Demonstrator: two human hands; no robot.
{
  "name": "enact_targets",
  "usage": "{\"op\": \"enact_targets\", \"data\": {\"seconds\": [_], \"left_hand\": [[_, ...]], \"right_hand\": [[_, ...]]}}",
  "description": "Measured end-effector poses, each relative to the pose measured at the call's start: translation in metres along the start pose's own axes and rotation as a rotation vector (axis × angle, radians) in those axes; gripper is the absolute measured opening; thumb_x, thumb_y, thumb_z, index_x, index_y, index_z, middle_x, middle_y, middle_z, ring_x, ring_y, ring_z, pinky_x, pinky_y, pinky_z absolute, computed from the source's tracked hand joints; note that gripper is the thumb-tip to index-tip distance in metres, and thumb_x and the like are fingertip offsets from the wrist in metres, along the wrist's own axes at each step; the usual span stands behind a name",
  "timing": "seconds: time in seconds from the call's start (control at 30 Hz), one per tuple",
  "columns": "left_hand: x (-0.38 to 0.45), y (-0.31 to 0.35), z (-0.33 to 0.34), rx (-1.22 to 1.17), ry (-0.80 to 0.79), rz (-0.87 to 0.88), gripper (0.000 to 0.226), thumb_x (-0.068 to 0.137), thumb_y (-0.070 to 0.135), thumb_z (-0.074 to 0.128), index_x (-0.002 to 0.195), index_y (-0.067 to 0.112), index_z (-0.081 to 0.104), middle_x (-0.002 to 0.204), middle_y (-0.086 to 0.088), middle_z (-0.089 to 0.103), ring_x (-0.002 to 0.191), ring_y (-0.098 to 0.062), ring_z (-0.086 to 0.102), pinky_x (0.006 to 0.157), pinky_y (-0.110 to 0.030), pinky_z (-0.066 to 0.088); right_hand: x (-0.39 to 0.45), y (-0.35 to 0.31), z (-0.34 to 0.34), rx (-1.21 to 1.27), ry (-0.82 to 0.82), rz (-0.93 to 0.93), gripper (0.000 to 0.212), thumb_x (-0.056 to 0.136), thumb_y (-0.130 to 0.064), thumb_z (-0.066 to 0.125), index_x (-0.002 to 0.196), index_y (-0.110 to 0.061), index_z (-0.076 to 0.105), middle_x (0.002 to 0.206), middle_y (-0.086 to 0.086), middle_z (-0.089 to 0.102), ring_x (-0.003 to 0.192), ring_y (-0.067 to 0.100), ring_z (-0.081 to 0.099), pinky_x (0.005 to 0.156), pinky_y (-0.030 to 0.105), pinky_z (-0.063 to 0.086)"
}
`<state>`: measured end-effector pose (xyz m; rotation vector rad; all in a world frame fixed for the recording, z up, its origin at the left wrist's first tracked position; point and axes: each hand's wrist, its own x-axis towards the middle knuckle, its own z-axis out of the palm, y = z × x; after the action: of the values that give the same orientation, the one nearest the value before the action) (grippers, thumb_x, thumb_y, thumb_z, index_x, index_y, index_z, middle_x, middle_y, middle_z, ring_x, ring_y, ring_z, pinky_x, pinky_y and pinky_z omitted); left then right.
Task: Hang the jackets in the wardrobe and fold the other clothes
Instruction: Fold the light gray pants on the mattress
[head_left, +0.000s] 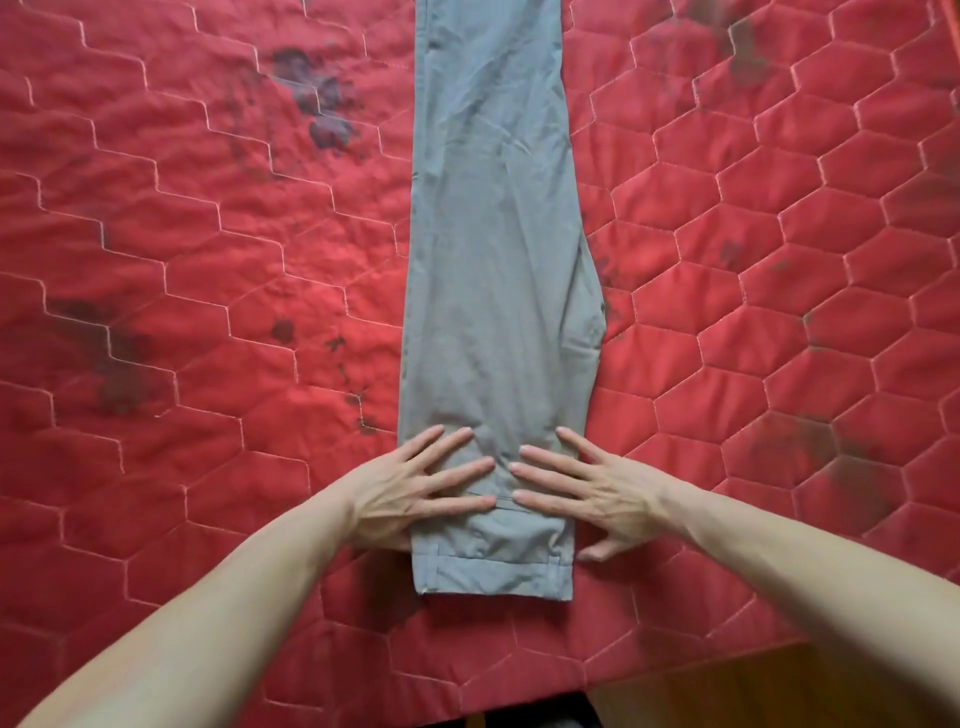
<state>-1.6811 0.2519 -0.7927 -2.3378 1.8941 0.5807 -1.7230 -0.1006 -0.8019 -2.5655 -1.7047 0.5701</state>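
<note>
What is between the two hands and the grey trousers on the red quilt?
Nothing visible. The left hand and the right hand lie flat directly on the grey trousers, near the waistband, on the red quilt.

No writing, label, brand, number or sign can be read on anything here; neither the grey trousers (493, 291) nor the red quilted cover (208, 270) carries any legible mark.

Flat hands (415, 493) on grey trousers (498, 260)
</note>
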Motion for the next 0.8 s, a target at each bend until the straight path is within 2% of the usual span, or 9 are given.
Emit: {"op": "enact_targets", "data": {"seconds": [0.13, 0.23, 0.3, 0.37, 0.47, 0.57, 0.63, 0.7, 0.8], "left_hand": [[0.0, 0.007, 0.006, 0.005, 0.028, -0.044, 0.09, 0.089, 0.052, 0.048, 0.166, 0.033, 0.006, 0.173, -0.012, 0.006, 0.156, -0.049, 0.006, 0.125, -0.062, 0.019], [-0.001, 0.015, 0.011, 0.005, 0.053, -0.074, 0.093, 0.09, 0.043, 0.057, 0.167, 0.026, 0.007, 0.172, -0.017, 0.006, 0.158, -0.04, 0.007, 0.125, -0.054, 0.013], [-0.002, 0.021, 0.012, -0.019, 0.064, -0.092, 0.095, 0.088, 0.038, 0.059, 0.167, 0.023, 0.006, 0.172, -0.02, 0.005, 0.159, -0.039, 0.005, 0.126, -0.052, 0.013], [-0.003, 0.023, 0.009, -0.069, 0.08, -0.1, 0.092, 0.09, 0.038, 0.055, 0.167, 0.022, 0.006, 0.171, -0.021, 0.003, 0.159, -0.039, 0.002, 0.127, -0.054, 0.016], [-0.007, 0.019, 0.003, -0.159, 0.063, -0.068, 0.093, 0.093, 0.054, 0.051, 0.167, 0.021, 0.005, 0.172, -0.02, 0.001, 0.159, -0.039, -0.003, 0.127, -0.055, 0.017], [-0.009, 0.014, 0.001, -0.166, 0.011, -0.045, 0.113, 0.082, 0.072, 0.052, 0.166, 0.019, 0.0, 0.172, -0.018, -0.006, 0.159, -0.038, -0.009, 0.129, -0.053, 0.005], [-0.012, 0.015, 0.003, -0.137, -0.036, -0.054, 0.122, 0.075, 0.068, 0.061, 0.166, 0.019, -0.003, 0.172, -0.016, -0.008, 0.159, -0.036, -0.01, 0.129, -0.051, 0.0], [-0.014, 0.021, 0.006, -0.123, -0.025, -0.096, 0.113, 0.082, 0.049, 0.068, 0.166, 0.017, 0.0, 0.173, -0.014, -0.002, 0.16, -0.035, -0.002, 0.129, -0.05, 0.007], [-0.012, 0.034, 0.016, -0.154, 0.091, -0.177, 0.083, 0.1, 0.036, 0.057, 0.165, 0.01, 0.013, 0.173, -0.008, 0.014, 0.159, -0.03, 0.012, 0.125, -0.047, 0.025]], "right_hand": [[0.004, -0.003, 0.005, -0.104, 0.096, 0.003, 0.089, 0.091, -0.047, 0.054, 0.166, -0.021, 0.013, 0.173, 0.011, 0.011, 0.159, 0.034, 0.01, 0.124, 0.062, 0.017], [0.01, -0.013, 0.015, -0.114, 0.166, 0.035, 0.066, 0.103, -0.031, 0.047, 0.165, -0.028, 0.022, 0.169, 0.012, 0.024, 0.156, 0.035, 0.024, 0.123, 0.056, 0.028], [0.012, -0.019, 0.016, -0.09, 0.196, 0.085, 0.054, 0.11, -0.022, 0.034, 0.163, -0.034, 0.027, 0.167, 0.011, 0.031, 0.154, 0.033, 0.031, 0.12, 0.052, 0.035], [0.013, -0.022, 0.012, -0.083, 0.217, 0.118, 0.052, 0.112, -0.018, 0.029, 0.161, -0.036, 0.031, 0.166, 0.009, 0.034, 0.152, 0.032, 0.034, 0.12, 0.05, 0.034], [0.015, -0.023, 0.005, -0.037, 0.244, 0.129, 0.051, 0.109, -0.019, 0.043, 0.156, -0.037, 0.039, 0.164, 0.009, 0.039, 0.151, 0.032, 0.037, 0.119, 0.048, 0.035], [0.016, -0.025, -0.005, 0.032, 0.26, 0.122, 0.051, 0.102, -0.016, 0.051, 0.15, -0.035, 0.049, 0.16, 0.006, 0.046, 0.147, 0.03, 0.044, 0.115, 0.045, 0.042], [0.015, -0.026, -0.013, 0.094, 0.271, 0.123, 0.053, 0.095, -0.011, 0.047, 0.144, -0.031, 0.055, 0.154, 0.0, 0.053, 0.142, 0.026, 0.051, 0.11, 0.043, 0.048], [0.017, -0.027, -0.023, 0.212, 0.308, 0.169, 0.052, 0.093, -0.01, 0.043, 0.139, -0.023, 0.062, 0.145, -0.005, 0.062, 0.134, 0.02, 0.059, 0.105, 0.038, 0.053], [0.021, -0.026, -0.034, 0.445, 0.373, 0.292, 0.044, 0.095, -0.015, 0.047, 0.135, -0.015, 0.063, 0.128, -0.004, 0.072, 0.118, 0.017, 0.069, 0.095, 0.031, 0.057]]}}
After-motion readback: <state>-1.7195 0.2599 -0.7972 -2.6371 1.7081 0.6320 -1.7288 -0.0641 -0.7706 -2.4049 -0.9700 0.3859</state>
